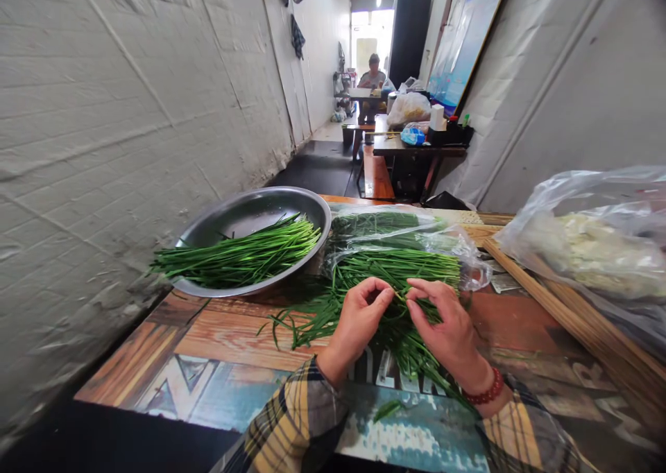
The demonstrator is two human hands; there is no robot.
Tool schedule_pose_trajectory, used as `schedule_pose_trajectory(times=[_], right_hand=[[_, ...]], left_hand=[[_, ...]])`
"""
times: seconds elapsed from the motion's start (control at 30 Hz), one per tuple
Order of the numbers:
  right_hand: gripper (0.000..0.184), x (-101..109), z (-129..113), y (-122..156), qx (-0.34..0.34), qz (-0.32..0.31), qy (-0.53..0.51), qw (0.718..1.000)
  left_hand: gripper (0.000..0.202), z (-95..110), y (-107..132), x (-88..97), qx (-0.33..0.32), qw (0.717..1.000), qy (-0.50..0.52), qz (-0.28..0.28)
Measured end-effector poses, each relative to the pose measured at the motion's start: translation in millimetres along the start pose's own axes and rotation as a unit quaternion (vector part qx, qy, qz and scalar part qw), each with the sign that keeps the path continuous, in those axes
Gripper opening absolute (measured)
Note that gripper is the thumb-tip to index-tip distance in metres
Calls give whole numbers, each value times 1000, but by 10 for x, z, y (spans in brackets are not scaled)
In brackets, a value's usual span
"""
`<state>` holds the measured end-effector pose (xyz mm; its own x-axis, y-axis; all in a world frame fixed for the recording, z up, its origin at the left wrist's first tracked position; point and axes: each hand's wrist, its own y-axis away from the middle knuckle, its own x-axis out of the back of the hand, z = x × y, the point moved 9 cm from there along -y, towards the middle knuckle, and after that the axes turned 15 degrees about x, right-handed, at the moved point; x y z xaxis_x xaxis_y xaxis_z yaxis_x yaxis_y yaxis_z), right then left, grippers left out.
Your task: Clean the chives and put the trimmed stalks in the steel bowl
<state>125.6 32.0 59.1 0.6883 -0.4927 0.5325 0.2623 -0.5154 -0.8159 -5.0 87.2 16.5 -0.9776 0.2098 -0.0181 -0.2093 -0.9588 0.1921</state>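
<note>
Garlic chives (395,261) lie in a thick bundle on the table, partly under a clear plastic bag (364,227). Over their near side, my left hand (360,320) pinches a thin yellowish-green chive stalk (398,295) between thumb and forefinger. My right hand (445,324), with a red bead bracelet (485,388) at the wrist, has thumb and forefinger at the stalk's other end, a small gap showing between the tips. Loose chive leaves (416,355) spread below both hands. To the left, a metal basin (252,202) holds more chives (244,251), their dark ends hanging over its rim.
Long wooden strips (562,299) lie at the right beside a clear bag of pale food (603,251). A wall (104,112) runs close along the left. Further back stand a cluttered table (406,143), a bench (377,171) and a seated person (372,76).
</note>
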Motion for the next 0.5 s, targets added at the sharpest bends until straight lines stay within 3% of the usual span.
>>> schedule_pose_trajectory(times=[0.17, 0.27, 0.37, 0.5], right_hand=[[31, 47, 204, 53, -63, 20, 8, 998], [27, 229, 325, 38, -85, 56, 61, 993], [26, 416, 289, -7, -71, 110, 64, 989], [18, 191, 54, -88, 2, 10, 18, 1000]], left_hand=[[15, 3, -6, 32, -2, 1000, 16, 16], [15, 17, -4, 39, -6, 1000, 25, 15], [14, 41, 9, 9, -15, 1000, 10, 0], [15, 81, 33, -30, -37, 999, -19, -14]])
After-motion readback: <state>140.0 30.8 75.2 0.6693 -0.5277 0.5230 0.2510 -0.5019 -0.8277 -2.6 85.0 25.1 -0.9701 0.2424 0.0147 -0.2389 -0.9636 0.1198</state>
